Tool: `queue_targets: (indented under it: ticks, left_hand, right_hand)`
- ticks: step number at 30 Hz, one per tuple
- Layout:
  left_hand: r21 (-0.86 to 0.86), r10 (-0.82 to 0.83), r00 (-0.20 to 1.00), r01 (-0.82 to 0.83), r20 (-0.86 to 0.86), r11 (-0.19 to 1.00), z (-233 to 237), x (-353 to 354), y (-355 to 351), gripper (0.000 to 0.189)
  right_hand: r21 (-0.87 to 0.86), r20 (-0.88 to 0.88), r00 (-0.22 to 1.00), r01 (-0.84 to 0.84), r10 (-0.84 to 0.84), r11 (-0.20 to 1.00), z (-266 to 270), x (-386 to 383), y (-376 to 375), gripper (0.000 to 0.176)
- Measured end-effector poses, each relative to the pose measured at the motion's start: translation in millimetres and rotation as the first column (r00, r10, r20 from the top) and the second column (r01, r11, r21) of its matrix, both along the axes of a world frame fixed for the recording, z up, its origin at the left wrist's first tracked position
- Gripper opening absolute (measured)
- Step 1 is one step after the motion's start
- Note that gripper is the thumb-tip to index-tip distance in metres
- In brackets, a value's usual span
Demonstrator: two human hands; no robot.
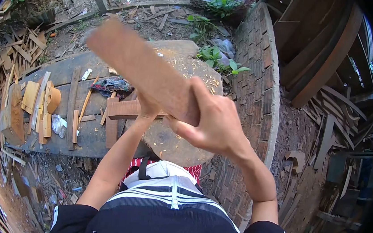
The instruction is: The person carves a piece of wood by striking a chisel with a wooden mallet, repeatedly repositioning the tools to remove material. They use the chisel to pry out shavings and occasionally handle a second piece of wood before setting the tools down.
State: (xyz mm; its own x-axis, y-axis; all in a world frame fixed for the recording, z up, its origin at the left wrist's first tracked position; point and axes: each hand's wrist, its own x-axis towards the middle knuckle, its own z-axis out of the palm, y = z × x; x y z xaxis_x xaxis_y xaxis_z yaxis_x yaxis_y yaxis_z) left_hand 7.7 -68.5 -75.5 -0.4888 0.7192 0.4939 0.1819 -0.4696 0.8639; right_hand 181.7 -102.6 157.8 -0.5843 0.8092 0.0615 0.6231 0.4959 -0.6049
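A flat, reddish-brown wooden board (141, 69) is raised over the work table, slanting toward the upper left. At its near end, my right hand (213, 119) grips the edge, thumb stretched along the near side. My left hand (149, 105) comes up against the board's underside, and its fingers are hidden behind the wood. A second thick piece of wood (124, 109) lies on the table beside my left wrist. The board's far end is blurred.
The dark plank table (63, 91) carries curved wood pieces (53, 100), a dark cloth (111, 85), a plastic bag (58, 124) and several strips. Shavings lie on the rounded slab (179, 149). A brick wall (254, 91) runs along the right; scrap wood (27, 49) is heaped at left.
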Motion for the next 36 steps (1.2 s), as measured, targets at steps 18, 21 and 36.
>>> queue_targets:
  ticks: [18, 21, 36]
  left_hand:
    - [-0.041, 0.034, 0.978, -0.027, 0.204, 0.999, -29, 3, 7, 0.024]
    - [-0.055, -0.001, 0.984, 0.011, 0.178, 0.998, 51, 4, -13, 0.017]
    - [-0.201, 0.245, 0.361, -0.155, 0.900, 0.967, 5, -72, -23, 0.015]
  right_hand:
    - [-0.236, 0.078, 0.997, 0.023, -0.005, 0.971, -10, -5, -3, 0.062]
    - [-0.303, -0.388, 0.886, 0.136, -0.253, 0.943, -46, -1, -6, 0.063]
    - [-0.416, 0.328, 0.881, 0.460, -0.342, 0.785, -188, 28, -35, 0.082]
